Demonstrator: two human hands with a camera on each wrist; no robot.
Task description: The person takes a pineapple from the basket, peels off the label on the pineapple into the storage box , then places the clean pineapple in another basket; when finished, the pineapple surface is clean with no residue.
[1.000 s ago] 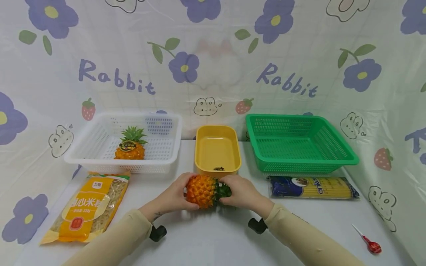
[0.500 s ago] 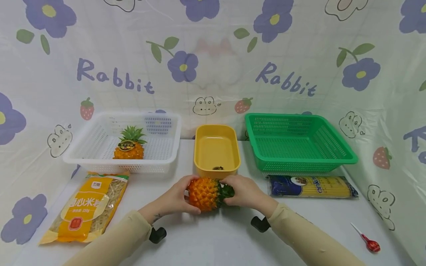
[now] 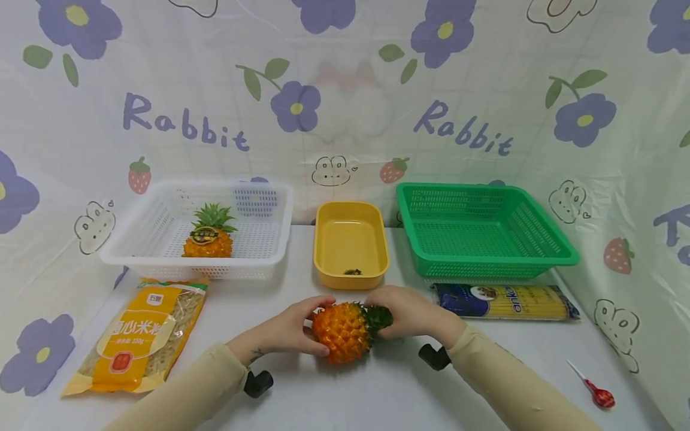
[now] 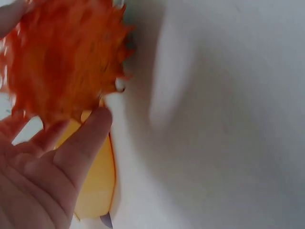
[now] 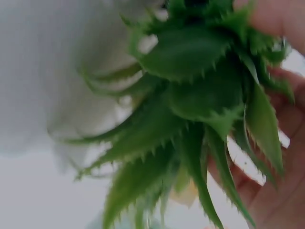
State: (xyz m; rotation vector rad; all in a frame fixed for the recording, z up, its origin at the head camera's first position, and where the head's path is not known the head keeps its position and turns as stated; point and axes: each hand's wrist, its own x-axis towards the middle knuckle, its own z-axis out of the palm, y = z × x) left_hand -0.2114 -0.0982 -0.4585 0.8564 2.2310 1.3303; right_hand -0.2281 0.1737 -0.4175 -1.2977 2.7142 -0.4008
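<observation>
Both hands hold a small orange pineapple (image 3: 342, 335) above the table's middle, lying on its side with its leafy crown to the right. My left hand (image 3: 295, 328) grips the spiky orange body at its base end, thumb on the near side. At the other end my right hand (image 3: 412, 314) grips the green crown (image 5: 190, 100); long toothed leaves spread below its fingers in the right wrist view. Just beyond the fruit stands a yellow tub (image 3: 350, 282) with a small dark mark on its inside floor. The palms hide parts of the pineapple.
A white basket (image 3: 259, 270) at back left contains another pineapple (image 3: 207, 239). The green basket (image 3: 485, 269) stands at back right, with a spaghetti pack (image 3: 507, 302) before it. A noodle bag (image 3: 137, 335) lies left, a red lollipop (image 3: 601, 396) at front right.
The pineapple has come away from the yellow tub, nearer to me and slightly right, carried by both hands. Its body has swung a little towards me. The baskets and packs stay in place.
</observation>
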